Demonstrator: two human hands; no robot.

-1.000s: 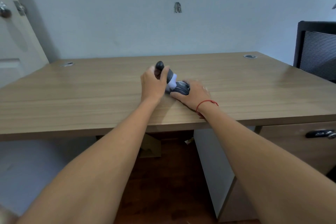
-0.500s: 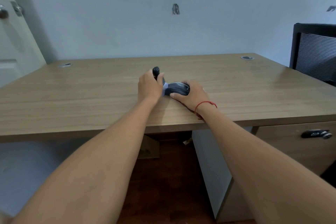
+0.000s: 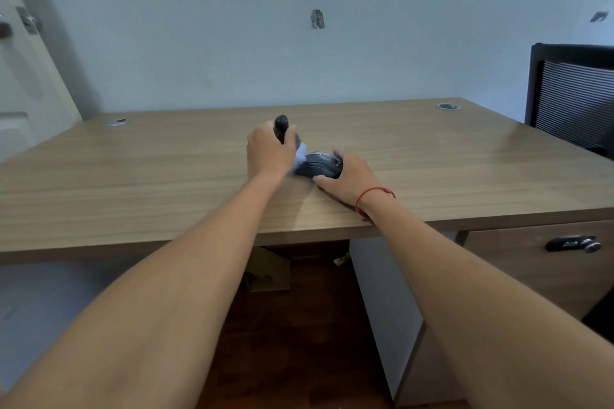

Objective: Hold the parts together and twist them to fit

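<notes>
Floor [image 3: 299, 342]: dark wood under the desk, with a cardboard piece [image 3: 269, 271] lying by the desk's underside.
Drawer [image 3: 538, 262]: below the desk's right end, with a dark handle [image 3: 572, 244] on its front.
Desk [image 3: 133, 176]: light wood top; both forearms reach over its near edge.
Right hand [image 3: 349, 181]: its grip is curled round the mouse's right side, thumb at the near edge and fingertips over the far edge; a red string [image 3: 373, 194] circles the wrist.
Mouse [image 3: 320, 164]: dark, lying on the desk near the middle, between the two hands.
Left hand [image 3: 270, 153]: its grip is wrapped round a dark handle-like tool, just left of the mouse.
Tool [image 3: 281, 124]: its rounded dark top sticks up above the fingers; a pale bluish end [image 3: 300, 156] below the hand meets the mouse's left side.
Grommets: one at the far left [image 3: 116, 122], one at the far right [image 3: 448, 106] of the desk.
Chair [image 3: 571, 96]: black, beyond the desk's right end.
Wall [image 3: 232, 26]: pale, with a small fitting [image 3: 317, 19].
Door [image 3: 23, 76]: at the left edge.
</notes>
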